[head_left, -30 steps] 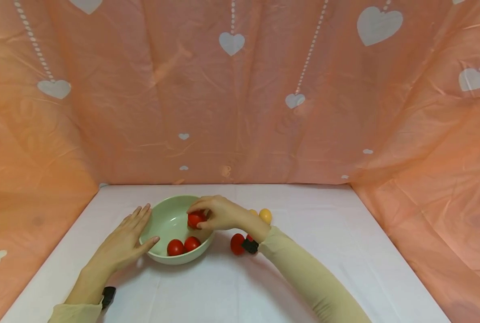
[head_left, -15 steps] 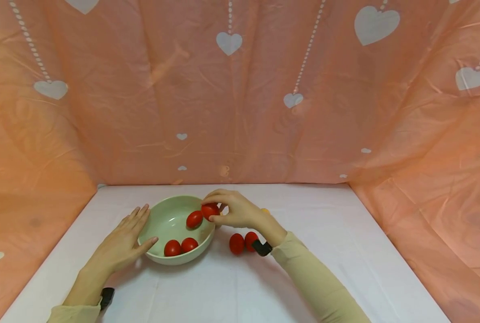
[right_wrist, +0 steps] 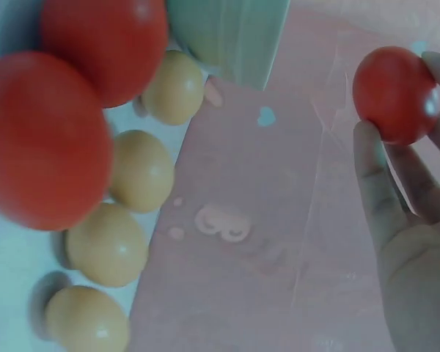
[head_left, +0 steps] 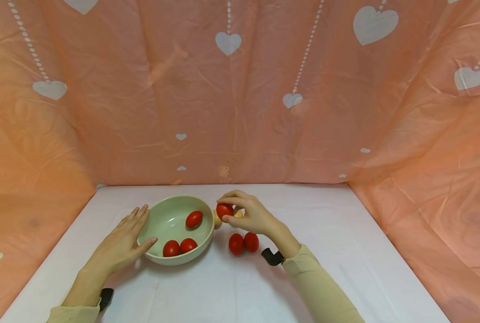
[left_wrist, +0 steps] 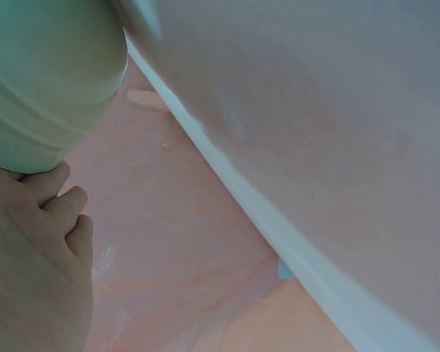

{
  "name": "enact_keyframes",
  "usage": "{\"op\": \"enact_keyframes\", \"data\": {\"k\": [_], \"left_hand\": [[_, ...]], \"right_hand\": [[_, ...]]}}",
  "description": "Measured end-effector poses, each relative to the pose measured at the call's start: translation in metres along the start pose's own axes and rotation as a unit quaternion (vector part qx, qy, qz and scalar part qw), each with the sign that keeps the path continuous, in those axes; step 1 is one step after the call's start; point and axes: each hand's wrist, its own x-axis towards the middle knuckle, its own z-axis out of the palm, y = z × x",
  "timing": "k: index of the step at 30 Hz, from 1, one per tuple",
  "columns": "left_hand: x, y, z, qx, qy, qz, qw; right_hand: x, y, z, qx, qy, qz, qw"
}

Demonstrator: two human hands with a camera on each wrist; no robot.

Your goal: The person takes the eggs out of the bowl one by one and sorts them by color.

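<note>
My left hand [head_left: 120, 244] lies with straight fingers against the left side of a pale green bowl [head_left: 159, 218]; in the left wrist view its fingertips meet the bowl's outer wall. Inside the bowl are three smooth red egg-shaped balls, one [head_left: 193, 220] at the right and two [head_left: 171, 248] at the front. Just beyond the bowl's right rim, my right hand [head_left: 252, 215] pinches another red egg-shaped ball [head_left: 224, 211] between thumb and fingers. The right wrist view shows this held ball [right_wrist: 396, 95] at the fingertips.
Two more red balls [head_left: 236, 244] lie side by side on the white table [head_left: 207, 291], right of the bowl. Behind them sit several smaller yellow balls [right_wrist: 141, 171], partly hidden by my right hand in the head view. Orange cloth [head_left: 240, 112] with hearts walls the table in.
The right hand has lifted a red egg-shaped ball from inside the bowl and carried it right, past the rim. Another ball it had covered now shows in the bowl. The left hand stays put.
</note>
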Motion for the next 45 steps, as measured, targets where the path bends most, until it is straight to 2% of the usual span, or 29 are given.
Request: {"op": "enact_keyframes", "data": {"k": [5,10,18,28,39,45], "left_hand": [[0.0,-0.002,0.002,0.003,0.005,0.009,0.9999],[0.0,-0.002,0.002,0.002,0.004,0.006,1.0],[0.0,-0.001,0.001,-0.002,-0.005,-0.002,1.0],[0.001,0.001,0.0,-0.002,-0.004,-0.002,1.0],[0.001,0.0,0.001,0.002,-0.001,0.004,1.0],[0.001,0.0,0.001,0.001,0.0,0.008,1.0]], "right_hand": [[-0.016,0.005,-0.002,0.008,0.03,0.032,0.999],[-0.031,0.012,-0.004,0.006,0.058,0.045,0.9973],[-0.052,0.02,-0.013,0.011,0.069,0.099,0.9926],[-0.075,0.031,-0.027,-0.001,0.049,0.145,0.9882],[-0.095,0.04,-0.036,0.018,0.011,0.2,0.9796],[-0.1,0.044,-0.039,-0.008,-0.023,0.215,0.9763]]}}
